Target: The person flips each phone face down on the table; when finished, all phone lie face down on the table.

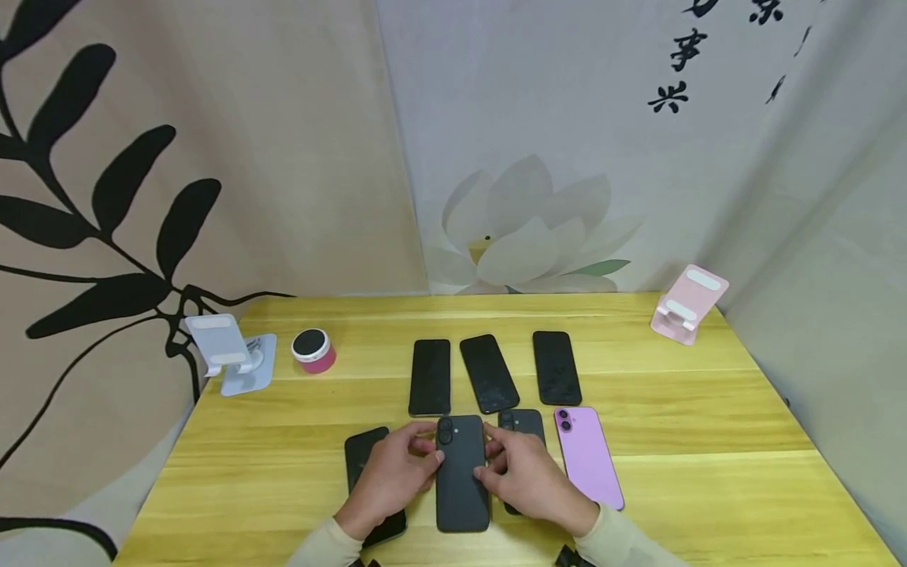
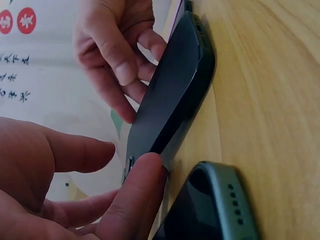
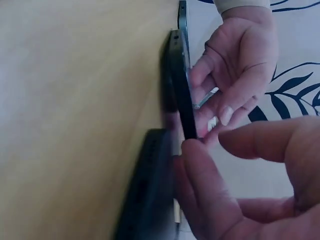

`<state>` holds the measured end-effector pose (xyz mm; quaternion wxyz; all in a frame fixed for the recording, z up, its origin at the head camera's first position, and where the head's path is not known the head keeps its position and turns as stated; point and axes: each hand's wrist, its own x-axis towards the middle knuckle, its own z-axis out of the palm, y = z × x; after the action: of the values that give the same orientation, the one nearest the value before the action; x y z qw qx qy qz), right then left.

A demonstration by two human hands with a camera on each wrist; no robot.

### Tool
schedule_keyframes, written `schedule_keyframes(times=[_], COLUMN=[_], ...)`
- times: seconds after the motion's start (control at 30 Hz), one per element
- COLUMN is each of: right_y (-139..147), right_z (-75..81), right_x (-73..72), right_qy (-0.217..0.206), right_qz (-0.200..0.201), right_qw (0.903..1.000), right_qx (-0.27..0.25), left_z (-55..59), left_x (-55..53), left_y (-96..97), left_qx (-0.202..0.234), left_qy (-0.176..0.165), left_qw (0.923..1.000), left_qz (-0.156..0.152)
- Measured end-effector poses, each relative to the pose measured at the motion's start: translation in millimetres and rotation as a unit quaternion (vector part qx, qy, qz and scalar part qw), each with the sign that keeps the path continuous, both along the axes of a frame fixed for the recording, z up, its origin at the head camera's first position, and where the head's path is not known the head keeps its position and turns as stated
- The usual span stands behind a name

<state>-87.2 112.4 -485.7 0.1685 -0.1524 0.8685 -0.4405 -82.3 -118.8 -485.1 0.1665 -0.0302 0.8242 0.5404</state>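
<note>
A dark grey smartphone (image 1: 462, 480), back up with its two-lens camera at the far left corner, is between my hands near the table's front. My left hand (image 1: 397, 472) holds its left edge with the fingertips, and my right hand (image 1: 524, 476) holds the right edge. In the right wrist view a shadow lies beside the held smartphone (image 3: 181, 82), which looks slightly raised. Under my left forearm is a black-screened phone (image 1: 363, 453); partly beneath my right hand is another dark phone (image 1: 527, 421). A purple phone (image 1: 590, 461) lies to the right, back up.
Three phones lie screen up in a row behind: a left one (image 1: 429, 378), a tilted middle one (image 1: 490, 374) and a right one (image 1: 557, 368). A white phone stand (image 1: 248, 376) and a pink-and-white jar (image 1: 314, 351) are at back left, a pink stand (image 1: 689, 303) at back right.
</note>
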Motion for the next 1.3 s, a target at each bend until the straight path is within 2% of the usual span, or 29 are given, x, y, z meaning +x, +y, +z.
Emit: schedule_keyframes(times=[0.2,0.4,0.67,0.83,0.97,1.13,1.3], right_y=[-1,2,5,6,5,1,-8], right_z=[7.7,8.8,3.5,3.0,3.9,4.9,3.9], right_x=[3.0,2.8,-2.4,-3.8,-5.6,-8.7,-11.4], right_qy=[0.007,0.012,0.016,0.008,0.026,0.052,0.039], right_qz=[0.01,0.015,0.009,0.008,0.003,0.004,0.028], right_qw=[0.9997,0.9997,0.9998,0.9998,0.9997,0.9986,0.9978], right_qx=[0.023,0.018,-0.009,-0.013,-0.002,-0.003,-0.046], left_z=[-2.6,-1.4,-2.4,-1.2,1.4,4.0,5.7], left_x=[-3.0,-3.8,-6.4,-6.2,-6.1,-4.3,-3.2], left_y=[-2.3,-2.6,-1.8,-2.6,-4.2,-10.2,-21.6], left_qx=[0.003,0.007,0.012,0.019,0.026,0.009,-0.014], left_qy=[-0.028,-0.032,-0.01,-0.016,-0.013,0.005,0.007], left_qw=[0.9996,0.9994,0.9999,0.9997,0.9996,0.9999,0.9998], left_qz=[0.0,0.001,0.005,0.004,-0.002,-0.004,0.015])
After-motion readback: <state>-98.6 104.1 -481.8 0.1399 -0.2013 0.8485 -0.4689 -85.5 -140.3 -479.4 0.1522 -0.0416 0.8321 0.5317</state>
